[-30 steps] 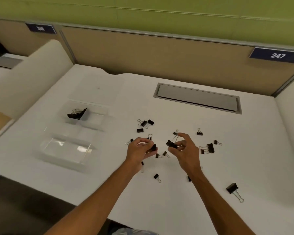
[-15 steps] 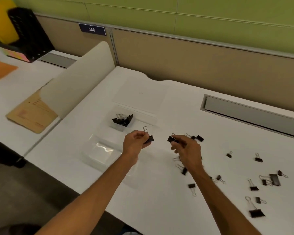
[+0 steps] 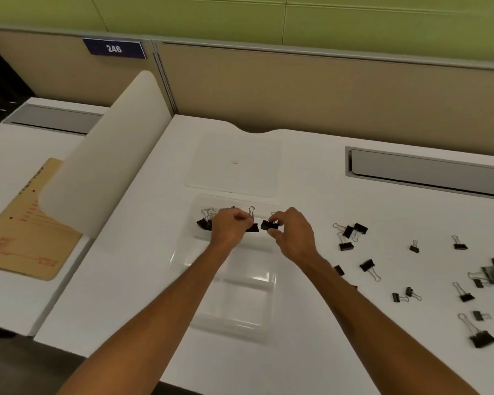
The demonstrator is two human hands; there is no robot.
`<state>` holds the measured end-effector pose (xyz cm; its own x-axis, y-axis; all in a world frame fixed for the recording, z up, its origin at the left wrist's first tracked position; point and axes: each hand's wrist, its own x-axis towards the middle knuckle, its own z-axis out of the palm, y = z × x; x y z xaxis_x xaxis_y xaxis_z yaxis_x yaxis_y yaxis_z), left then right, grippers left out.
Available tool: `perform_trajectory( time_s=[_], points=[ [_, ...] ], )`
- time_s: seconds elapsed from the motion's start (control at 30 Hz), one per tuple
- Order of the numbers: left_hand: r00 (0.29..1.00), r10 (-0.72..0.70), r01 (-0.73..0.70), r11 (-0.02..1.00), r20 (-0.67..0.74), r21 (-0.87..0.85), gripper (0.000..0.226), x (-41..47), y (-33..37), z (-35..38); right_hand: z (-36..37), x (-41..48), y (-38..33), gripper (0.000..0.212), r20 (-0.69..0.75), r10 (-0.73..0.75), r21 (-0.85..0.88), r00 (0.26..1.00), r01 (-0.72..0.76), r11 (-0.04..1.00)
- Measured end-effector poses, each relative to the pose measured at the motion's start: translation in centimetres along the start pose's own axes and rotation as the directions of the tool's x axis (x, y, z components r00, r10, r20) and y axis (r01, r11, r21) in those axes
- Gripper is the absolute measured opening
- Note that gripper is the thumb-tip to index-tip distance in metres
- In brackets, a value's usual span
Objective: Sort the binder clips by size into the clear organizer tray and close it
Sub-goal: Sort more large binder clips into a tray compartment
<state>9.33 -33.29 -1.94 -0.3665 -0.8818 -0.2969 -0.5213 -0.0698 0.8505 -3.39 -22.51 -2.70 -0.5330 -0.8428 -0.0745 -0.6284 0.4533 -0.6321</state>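
Gripping one black clip (image 3: 252, 228) in left hand (image 3: 230, 228), w/ fingers curled round it, wire loop up. Pinching second clip (image 3: 268, 224) in right hand (image 3: 293, 232) between thumb & fingertips. Both held just over far compartment of clear organizer tray (image 3: 270, 280), centre frame, beside clips already inside (image 3: 204, 222).

Risks, as judged:
- Could mix sizes by releasing both together w/o checking against the pile.
- Could miss the compartment or land in a nearer one, thanks to near-invisible clear walls & dividers.
- Could bounce a clip off the rim onto the desk.
- Could nudge the light tray w/ forearms passing right above it.
- Could snag a wire loop on a finger at release.

Plenty of loose clips (image 3: 348, 232) scattered at right of frame, incl. a big clip (image 3: 481, 337) lower right, so far from done. Lid (image 3: 254, 166) lying flat behind tray, upper centre, not yet on.

White desk (image 3: 126, 280). Grey cable hatch (image 3: 425, 175) upper right. Cream divider panel (image 3: 106, 155) & manila envelope (image 3: 26, 238) on neighbouring desk, left. Tan partition (image 3: 297, 89) w/ "246" plate (image 3: 114, 49), green wall (image 3: 354, 18) above.
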Motion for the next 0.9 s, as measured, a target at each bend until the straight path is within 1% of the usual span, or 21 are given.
perform_trajectory(
  time_s=[0.1, 0.23, 0.3, 0.4, 0.5, 0.63, 0.73, 0.9],
  points=[
    [0.996, 0.080, -0.084, 0.975, 0.027, 0.205, 0.012, 1.6, 0.4, 0.7, 0.5, 0.4, -0.3, 0.021, 0.015, 0.016, -0.164, 1.000, -0.013, 0.986],
    [0.988, 0.127, -0.151, 0.893, 0.084, 0.424, 0.020, 3.2, 0.3, 1.5, 1.3, 1.1, -0.6, 0.025, 0.028, -0.032, -0.282, 0.999, 0.039, 0.959],
    [0.982, 0.141, -0.184, 0.845, 0.124, 0.503, 0.024, 3.7, 0.1, 1.7, 1.6, 1.4, -0.7, 0.023, 0.053, -0.052, -0.326, 0.997, 0.066, 0.943],
    [0.972, 0.161, -0.229, 0.800, 0.169, 0.555, 0.027, 4.3, -0.2, 1.8, 1.8, 1.8, -0.7, 0.017, 0.063, -0.064, -0.355, 0.996, 0.082, 0.931],
    [0.958, 0.189, -0.283, 0.762, 0.217, 0.583, 0.027, 4.4, -0.2, 1.9, 2.0, 2.0, -0.7, 0.017, 0.049, -0.063, -0.345, 0.997, 0.076, 0.935],
    [0.933, 0.276, -0.360, 0.667, 0.232, 0.652, 0.026, 4.2, -0.3, 1.9, 2.0, 1.9, -0.3, 0.026, 0.055, -0.066, -0.301, 0.996, 0.080, 0.950],
    [0.926, 0.320, -0.371, 0.669, 0.201, 0.644, 0.022, 3.8, -0.1, 1.5, 1.5, 1.4, -0.2, 0.025, 0.018, -0.056, -0.255, 0.998, 0.059, 0.965],
    [0.911, 0.383, -0.393, 0.686, 0.155, 0.612, 0.016, 2.1, 0.3, 1.4, 0.1, 0.2, 0.8, 0.020, -0.094, -0.027, -0.067, 0.995, 0.020, 0.998]
  ],
)
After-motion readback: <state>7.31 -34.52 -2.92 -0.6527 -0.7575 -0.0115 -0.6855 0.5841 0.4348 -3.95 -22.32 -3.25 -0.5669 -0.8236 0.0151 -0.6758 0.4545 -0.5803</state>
